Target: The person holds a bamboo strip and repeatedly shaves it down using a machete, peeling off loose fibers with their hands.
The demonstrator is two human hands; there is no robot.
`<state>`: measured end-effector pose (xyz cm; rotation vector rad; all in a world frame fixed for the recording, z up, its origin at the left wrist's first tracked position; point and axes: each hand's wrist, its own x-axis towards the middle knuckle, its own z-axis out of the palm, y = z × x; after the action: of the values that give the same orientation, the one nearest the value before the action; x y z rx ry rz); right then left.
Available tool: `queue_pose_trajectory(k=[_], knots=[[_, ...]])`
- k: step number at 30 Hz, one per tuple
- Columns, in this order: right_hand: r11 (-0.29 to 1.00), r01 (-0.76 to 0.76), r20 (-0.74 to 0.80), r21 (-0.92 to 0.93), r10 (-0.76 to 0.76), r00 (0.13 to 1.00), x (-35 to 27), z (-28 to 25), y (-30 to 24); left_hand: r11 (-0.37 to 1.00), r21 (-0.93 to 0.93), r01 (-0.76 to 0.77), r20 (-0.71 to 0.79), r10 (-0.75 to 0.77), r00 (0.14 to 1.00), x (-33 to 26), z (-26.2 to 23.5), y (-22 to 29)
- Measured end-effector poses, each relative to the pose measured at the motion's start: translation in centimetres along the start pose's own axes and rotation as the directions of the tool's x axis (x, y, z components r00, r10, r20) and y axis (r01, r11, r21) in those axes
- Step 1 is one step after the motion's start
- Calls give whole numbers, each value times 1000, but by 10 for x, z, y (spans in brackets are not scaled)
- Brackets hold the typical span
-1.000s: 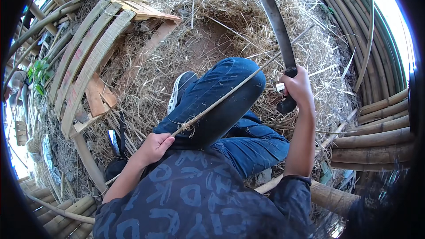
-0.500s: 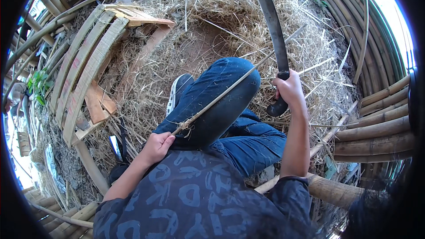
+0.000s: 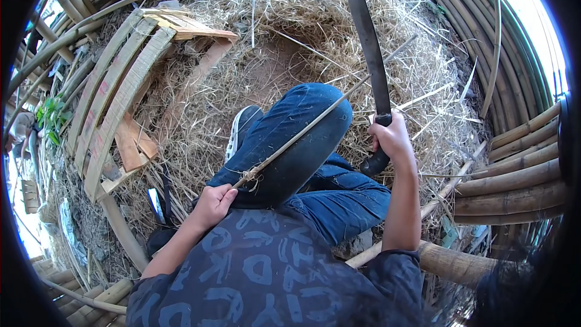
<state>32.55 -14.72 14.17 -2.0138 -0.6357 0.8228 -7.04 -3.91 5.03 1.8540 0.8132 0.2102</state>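
Note:
My left hand (image 3: pixel 213 204) is closed round the near end of a thin bamboo strip (image 3: pixel 302 132). The strip slants up and away to the right across my raised knee, with a tuft of loose fibres close to my fingers. My right hand (image 3: pixel 392 137) grips the black handle of a machete (image 3: pixel 370 45), its long dark blade pointing away from me. In the picture the blade crosses over the strip toward its far end; whether they touch I cannot tell. The strip's end inside my left fist is hidden.
Straw-like bamboo shavings (image 3: pixel 290 6) cover the ground around my legs. A slatted wooden crate (image 3: pixel 115 94) lies to the left. Stacked bamboo poles (image 3: pixel 511 188) stand at the right, and a thick bamboo pole (image 3: pixel 454 261) lies beside my right elbow.
My right hand has brought the machete slightly nearer to me, its blade still crossing the strip in the picture. My left hand keeps its hold with hardly any movement.

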Motion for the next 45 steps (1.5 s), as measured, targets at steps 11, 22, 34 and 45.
queue_pose_trajectory(k=[11,22,34,45], knots=[[998,-39,57,55,36,998,-24,6,9,1000,-25,11,-9,-12,1000,0,1,7],[999,-12,15,43,12,1000,0,6,-4,1000,0,-8,15,8,1000,6,-1,7],[998,-34,84,54,29,996,-31,25,6,999,-19,-26,-14,26,1000,4,1,2],[994,-30,119,109,17,993,-49,40,14,999,-34,-17,-40,16,999,1,2,1]])
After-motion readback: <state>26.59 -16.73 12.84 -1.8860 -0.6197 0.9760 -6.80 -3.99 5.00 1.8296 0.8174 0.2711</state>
